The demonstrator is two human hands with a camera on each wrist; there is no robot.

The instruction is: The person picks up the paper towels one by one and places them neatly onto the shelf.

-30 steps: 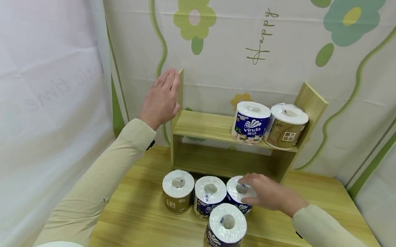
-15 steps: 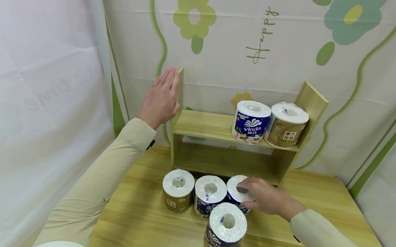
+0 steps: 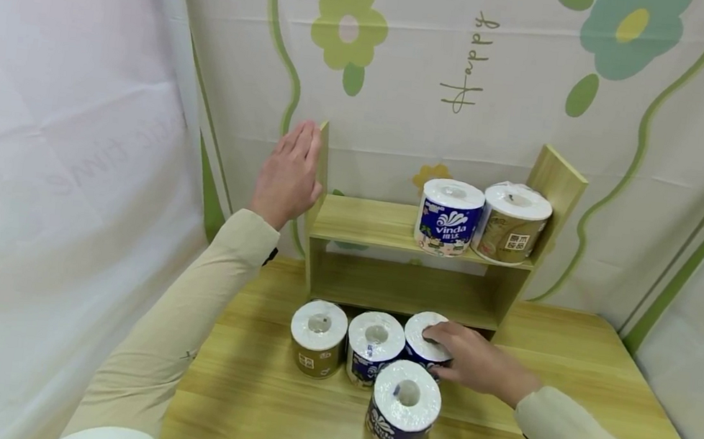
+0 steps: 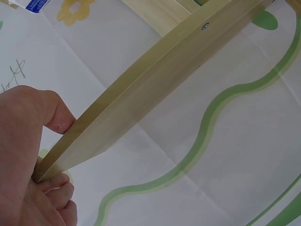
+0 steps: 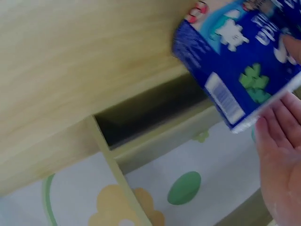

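left hand (image 3: 288, 179): fingers and thumb gripping left panel (image 4: 117, 108) of wooden shelf (image 3: 365, 221) | right hand (image 3: 479, 361): fingers and thumb gripping blue roll (image 3: 417, 334) | where: on table (image 3: 241, 395), by shelf's lower front edge, near right corner

The long, beige fabric sleeves (image 3: 166, 332) reach the wrists, the left one creased. A small, black, strap-like piece (image 3: 270, 256) shows beneath its cuff (image 3: 252, 233).

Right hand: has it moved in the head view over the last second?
Yes: the right hand is slightly lower in the picture, judged against the wooden shelf.
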